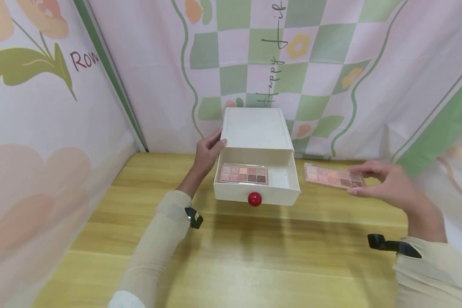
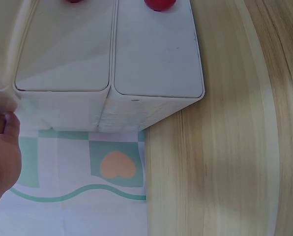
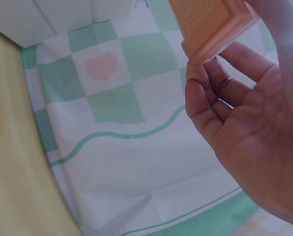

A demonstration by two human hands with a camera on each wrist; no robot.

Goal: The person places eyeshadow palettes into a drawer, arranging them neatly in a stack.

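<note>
A white drawer unit (image 1: 256,128) stands against the back cloth, its top drawer (image 1: 231,193) pulled out by a red knob side facing me. Inside that drawer, toward the left, lies an eyeshadow palette (image 1: 243,174) with a clear lid. My left hand (image 1: 207,153) holds the unit's upper left side, thumb near the top front edge; the left wrist view shows its fingers (image 2: 9,125) curled against the side. To the right of the drawer, my right hand (image 1: 392,186) pinches a second eyeshadow palette (image 1: 327,176) by its right end, above the table, apart from the drawer.
Two lower drawers (image 2: 156,54), closed, with red knobs show in the left wrist view. The wooden table (image 1: 238,265) carries the unit. Printed cloth (image 1: 158,85) hangs behind and at both sides.
</note>
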